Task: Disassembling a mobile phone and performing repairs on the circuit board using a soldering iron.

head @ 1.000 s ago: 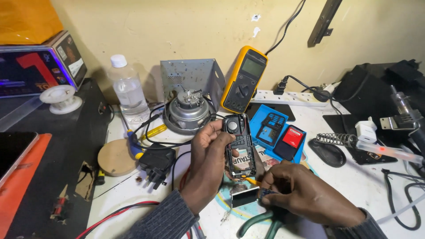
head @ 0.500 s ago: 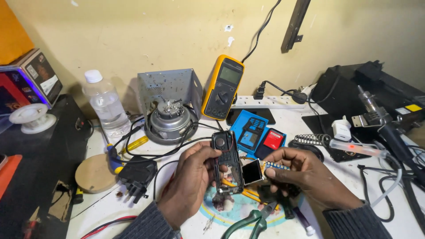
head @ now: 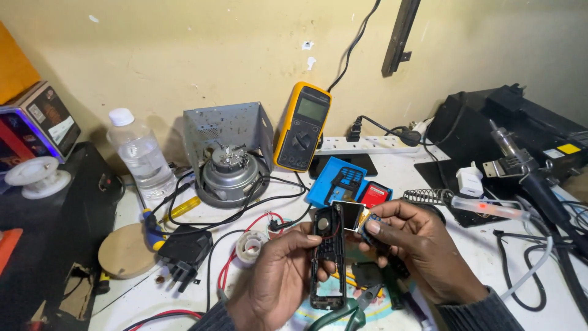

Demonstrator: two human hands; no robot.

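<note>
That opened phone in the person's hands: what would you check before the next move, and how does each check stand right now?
1. Phone frame held firmly in the left hand: ok.
2. Small screen part pinched by the right hand: ok.
3. Screen part free of the frame: cannot tell, they overlap at the top.
4. Green-handled pliers within reach, lying just below the hands: ok.
5. Soldering iron parked in its coil stand: ok, tip inside the coil.
6. Worktable free of loose cables near the hands: not ok.
</note>
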